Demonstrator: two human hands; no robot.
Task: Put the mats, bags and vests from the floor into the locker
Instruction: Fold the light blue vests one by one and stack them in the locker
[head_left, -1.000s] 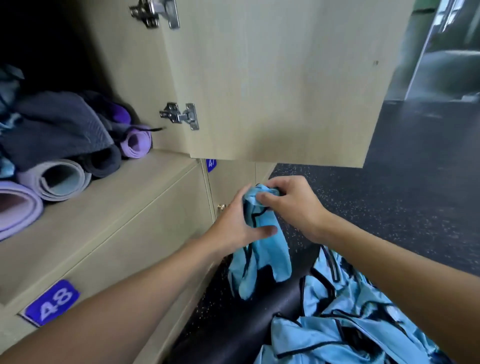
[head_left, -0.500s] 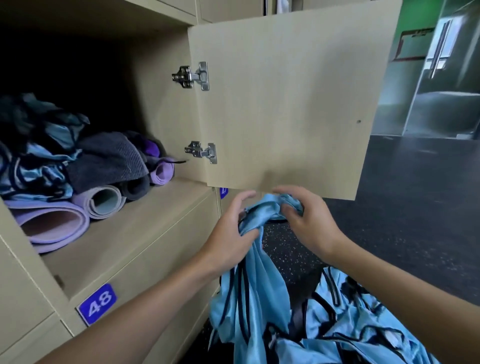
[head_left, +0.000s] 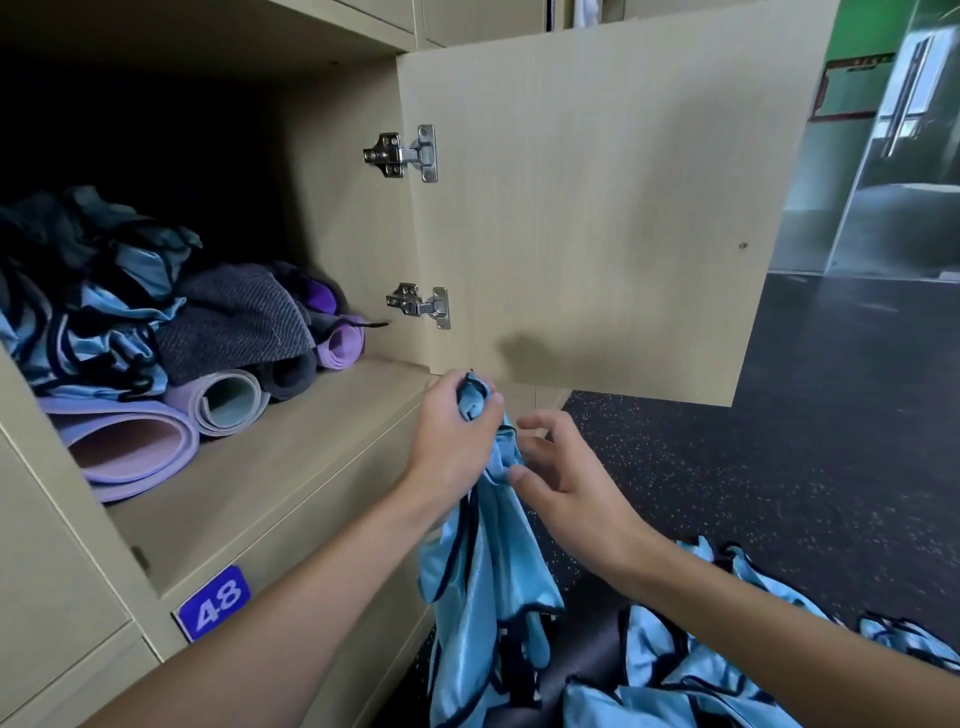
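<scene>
A light blue vest (head_left: 485, 566) with black trim hangs in front of the open locker (head_left: 291, 447). My left hand (head_left: 454, 431) grips its bunched top at the shelf's front edge. My right hand (head_left: 563, 483) sits just right of it, fingertips pinching the cloth lower down. Inside the locker lie rolled purple mats (head_left: 130, 447), a dark grey bag (head_left: 234, 322) and several blue vests (head_left: 88, 322) piled at the left. More blue vests (head_left: 691, 670) lie in a heap on the floor at the lower right.
The locker door (head_left: 597, 208) stands open to the right, above my hands. A blue plate numbered 48 (head_left: 213, 603) marks the closed locker below. A dark rolled thing (head_left: 582, 654) lies on the speckled black floor (head_left: 779, 441) under the vests.
I have lifted the vest higher and closer to the locker shelf. My left hand now holds the top alone while my right hand has slid down the cloth.
</scene>
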